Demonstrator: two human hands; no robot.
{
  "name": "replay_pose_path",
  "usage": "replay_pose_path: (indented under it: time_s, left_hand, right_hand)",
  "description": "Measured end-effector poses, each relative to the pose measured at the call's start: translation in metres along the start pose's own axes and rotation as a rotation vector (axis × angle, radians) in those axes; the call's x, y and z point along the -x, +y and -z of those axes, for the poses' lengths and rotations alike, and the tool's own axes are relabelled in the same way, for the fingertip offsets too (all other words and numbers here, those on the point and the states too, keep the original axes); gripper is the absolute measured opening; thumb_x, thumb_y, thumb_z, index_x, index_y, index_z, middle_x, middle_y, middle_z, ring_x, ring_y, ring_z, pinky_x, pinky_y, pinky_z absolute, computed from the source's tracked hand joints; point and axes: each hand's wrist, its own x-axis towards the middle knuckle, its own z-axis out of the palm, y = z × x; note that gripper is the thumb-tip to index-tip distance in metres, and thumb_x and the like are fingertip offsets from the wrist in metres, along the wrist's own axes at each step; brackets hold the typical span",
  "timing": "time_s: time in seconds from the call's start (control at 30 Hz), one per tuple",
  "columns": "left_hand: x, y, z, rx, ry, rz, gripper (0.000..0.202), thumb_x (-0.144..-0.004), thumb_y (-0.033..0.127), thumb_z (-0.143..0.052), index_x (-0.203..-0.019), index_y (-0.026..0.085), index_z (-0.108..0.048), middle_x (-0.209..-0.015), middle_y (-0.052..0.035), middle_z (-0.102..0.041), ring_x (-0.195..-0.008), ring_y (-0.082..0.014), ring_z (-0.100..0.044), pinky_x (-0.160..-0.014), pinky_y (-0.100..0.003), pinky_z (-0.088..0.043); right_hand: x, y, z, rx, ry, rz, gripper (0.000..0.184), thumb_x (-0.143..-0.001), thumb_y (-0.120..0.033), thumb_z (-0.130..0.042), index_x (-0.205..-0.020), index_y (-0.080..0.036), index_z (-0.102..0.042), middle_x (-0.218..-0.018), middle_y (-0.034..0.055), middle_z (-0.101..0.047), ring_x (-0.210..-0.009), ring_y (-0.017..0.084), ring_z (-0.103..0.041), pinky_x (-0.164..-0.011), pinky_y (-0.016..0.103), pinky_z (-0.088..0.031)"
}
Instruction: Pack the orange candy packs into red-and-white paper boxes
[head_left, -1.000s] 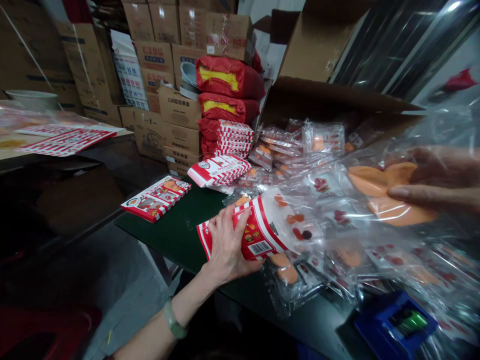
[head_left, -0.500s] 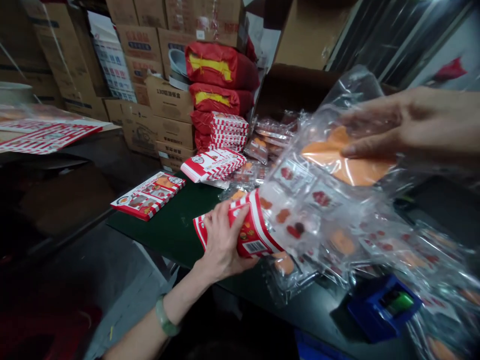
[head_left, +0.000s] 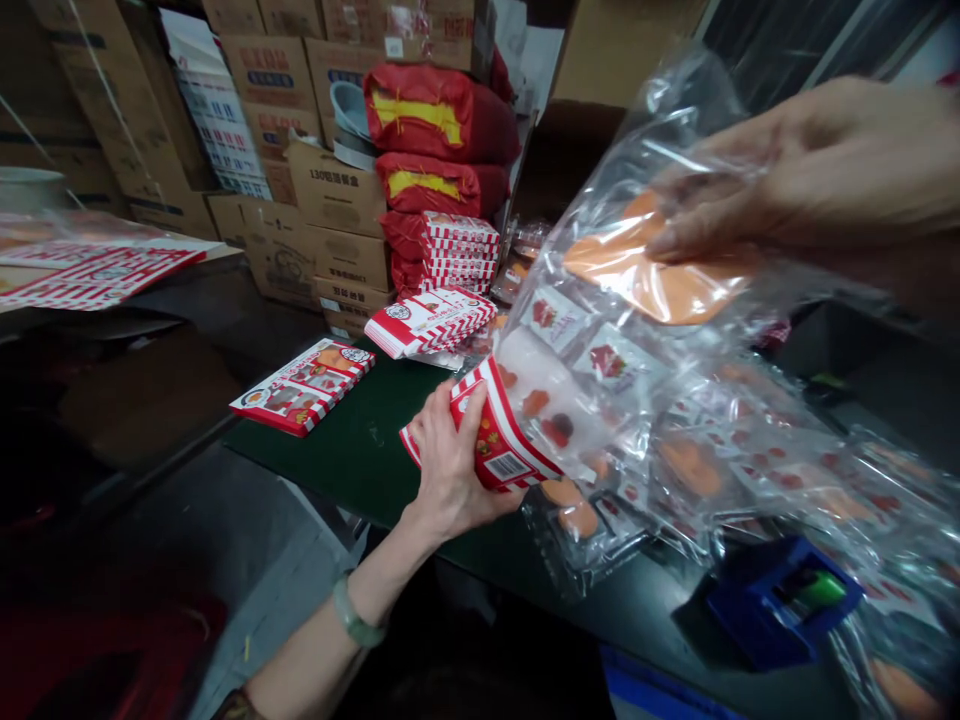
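Cardboard cartons (head_left: 337,195) and red sacks banded in yellow (head_left: 439,115) rise behind a dark green table (head_left: 352,450) in a crowded storeroom. Above the table, a person's left hand (head_left: 448,465), a pale green bangle (head_left: 354,610) on its wrist, closes around a red-and-white striped paper bag (head_left: 495,440) printed with a barcode, the fingers wrapped across its front. A long clear plastic strip of packets (head_left: 600,370), holding small orange and red pieces, runs out of the bag's mouth and up to the right. The right hand (head_left: 787,170) pinches the strip's upper end through the film, over a flat orange piece (head_left: 645,270). More clear packets (head_left: 697,470) lie heaped on the table's right side, with a blue plastic holder (head_left: 780,600) near its edge. Toward the table's far end sit a flat red-and-white printed packet (head_left: 302,385) and a small stack of striped bags (head_left: 431,322).
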Motion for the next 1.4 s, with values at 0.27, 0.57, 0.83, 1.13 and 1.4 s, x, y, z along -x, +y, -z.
replay_pose_path:
  time_s: [0.27, 0.57, 0.83, 1.13, 1.4]
  left_hand:
    - [0.004, 0.007, -0.007, -0.049, 0.076, 0.191, 0.113, -0.051, 0.050, -0.077, -0.144, 0.021, -0.021, -0.135, -0.0187, -0.036, -0.122, -0.0398, -0.040, -0.096, -0.053, -0.033]
    - [-0.001, -0.023, 0.027, 0.345, 0.163, 0.367, 0.111, -0.040, 0.059, -0.085, -0.135, 0.020, -0.041, -0.120, -0.0139, -0.059, -0.106, -0.0322, -0.057, -0.092, -0.048, -0.045]
    - [-0.007, -0.052, 0.000, 0.926, 0.261, 0.707, 0.051, -0.055, 0.042, -0.083, -0.091, 0.013, -0.061, -0.082, -0.0060, -0.071, -0.069, -0.0181, -0.067, -0.067, -0.030, -0.056]
    - [-0.004, -0.055, 0.005, 0.876, 0.350, 0.419, 0.062, -0.073, 0.037, -0.073, -0.125, 0.016, -0.046, -0.113, -0.0116, -0.063, -0.099, -0.0207, -0.064, -0.086, -0.031, -0.053]
    - [0.001, -0.051, -0.002, 0.797, 0.346, 0.355, 0.066, -0.080, 0.042, -0.066, -0.133, 0.022, -0.033, -0.112, -0.0104, -0.062, -0.095, -0.0203, -0.064, -0.083, -0.033, -0.053]
  right_hand:
    - [0.000, 0.034, -0.045, 0.104, -0.142, 0.199, 0.013, -0.072, -0.006, -0.066, -0.085, -0.010, -0.065, -0.070, 0.0003, -0.065, -0.053, 0.006, -0.056, -0.047, 0.014, -0.043]
    - [0.007, 0.050, -0.104, 0.125, -0.764, 0.570, 0.015, -0.087, -0.027, -0.047, -0.093, -0.016, -0.057, -0.078, -0.0003, -0.061, -0.064, 0.010, -0.054, -0.056, 0.021, -0.043]
    - [-0.009, 0.049, -0.140, 0.770, -0.008, 1.129, 0.019, -0.088, -0.018, -0.051, -0.102, -0.018, -0.064, -0.098, 0.0118, -0.062, -0.089, 0.023, -0.052, -0.072, 0.035, -0.041]
    - [0.016, 0.074, -0.154, 0.940, -0.149, 1.252, 0.041, -0.089, -0.009, -0.041, -0.128, -0.008, -0.051, -0.101, 0.0127, -0.064, -0.085, 0.022, -0.054, -0.070, 0.034, -0.045]
    - [0.014, 0.032, -0.140, 0.758, -0.603, 0.859, 0.029, -0.087, -0.020, -0.045, -0.111, -0.021, -0.059, -0.091, 0.0067, -0.068, -0.084, 0.022, -0.062, -0.074, 0.035, -0.044]
